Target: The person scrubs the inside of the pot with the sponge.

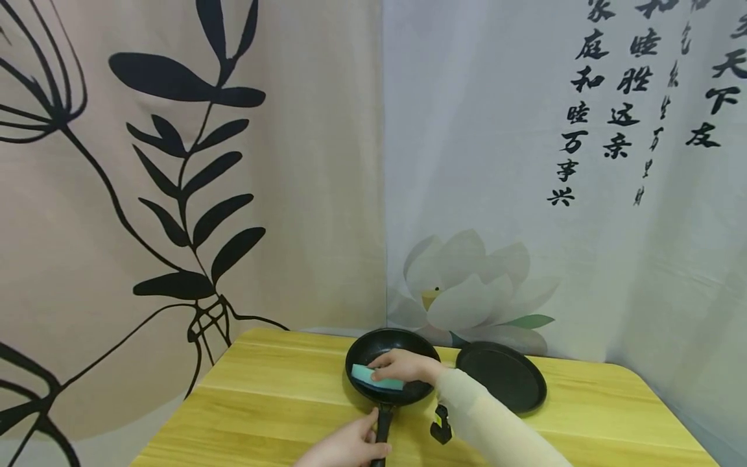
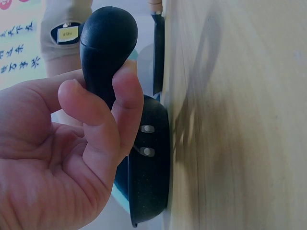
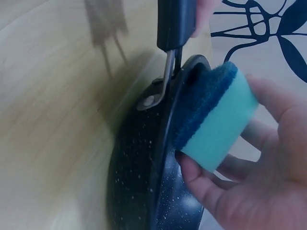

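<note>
A black frying pan (image 1: 372, 346) sits on the table with its handle (image 1: 384, 423) toward me. My left hand (image 1: 349, 445) grips that handle; in the left wrist view, curled fingers (image 2: 129, 105) close around it near its rounded end. Over the pan, my right hand (image 1: 408, 366) holds a turquoise sponge (image 1: 378, 378) between thumb and fingers. In the right wrist view the sponge (image 3: 225, 127) has a darker scouring layer (image 3: 206, 106), which faces the speckled pan and lies right at its rim. Metal brackets (image 3: 149, 99) join handle and pan.
A flat round black pan (image 1: 502, 377) lies to the right of the frying pan, partly behind my right sleeve (image 1: 496, 415). A small black device (image 1: 441, 425) shows beside that sleeve. The yellow wooden table (image 1: 274, 389) ends at a printed curtain (image 1: 327, 194).
</note>
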A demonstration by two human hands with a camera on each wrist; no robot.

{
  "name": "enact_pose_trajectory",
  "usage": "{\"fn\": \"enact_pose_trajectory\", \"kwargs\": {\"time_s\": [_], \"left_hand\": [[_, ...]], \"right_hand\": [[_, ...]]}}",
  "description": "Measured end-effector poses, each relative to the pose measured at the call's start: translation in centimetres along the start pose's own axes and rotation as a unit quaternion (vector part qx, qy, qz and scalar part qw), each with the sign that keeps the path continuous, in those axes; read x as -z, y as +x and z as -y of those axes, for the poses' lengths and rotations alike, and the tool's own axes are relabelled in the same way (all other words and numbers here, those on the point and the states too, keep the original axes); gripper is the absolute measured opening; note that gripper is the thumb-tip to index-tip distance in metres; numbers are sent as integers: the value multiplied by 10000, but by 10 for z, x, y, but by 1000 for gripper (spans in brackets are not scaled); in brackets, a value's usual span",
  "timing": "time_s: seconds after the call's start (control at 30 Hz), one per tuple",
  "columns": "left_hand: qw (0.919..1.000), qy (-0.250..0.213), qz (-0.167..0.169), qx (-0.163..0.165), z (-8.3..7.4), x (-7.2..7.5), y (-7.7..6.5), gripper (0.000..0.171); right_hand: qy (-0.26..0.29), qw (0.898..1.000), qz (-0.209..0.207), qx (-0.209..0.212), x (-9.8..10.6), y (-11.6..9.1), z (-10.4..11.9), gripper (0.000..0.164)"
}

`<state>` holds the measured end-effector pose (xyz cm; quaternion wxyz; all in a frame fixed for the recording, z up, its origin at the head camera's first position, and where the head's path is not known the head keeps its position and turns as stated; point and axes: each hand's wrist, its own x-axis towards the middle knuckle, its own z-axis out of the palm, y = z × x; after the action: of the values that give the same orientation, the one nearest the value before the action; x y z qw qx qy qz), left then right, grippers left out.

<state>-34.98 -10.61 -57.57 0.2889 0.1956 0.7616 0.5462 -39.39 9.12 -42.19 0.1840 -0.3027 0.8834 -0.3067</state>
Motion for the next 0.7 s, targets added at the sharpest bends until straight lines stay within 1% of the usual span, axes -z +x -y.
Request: {"fn": "enact_pose_trajectory", "kwargs": {"time_s": [0.1, 0.2, 0.33, 0.57, 0.7], "left_hand": [[10000, 19, 7, 13, -1, 1, -1, 109], [9999, -55, 19, 100, -1, 2, -1, 109], [9999, -29, -2, 153, -1, 3, 0, 108], [9999, -128, 71, 81, 1, 2, 1, 107], [9998, -185, 63, 70, -2, 0, -1, 103]], "right_hand": [[124, 9998, -128, -32, -3, 5, -1, 40], [254, 9994, -244, -54, -6, 8, -2, 41], [280, 9987, -405, -100, -8, 13, -3, 42], [23, 9975, -697, -86, -10, 21, -4, 40], [-420, 9953, -876, -6, -12, 28, -7, 41]]}}
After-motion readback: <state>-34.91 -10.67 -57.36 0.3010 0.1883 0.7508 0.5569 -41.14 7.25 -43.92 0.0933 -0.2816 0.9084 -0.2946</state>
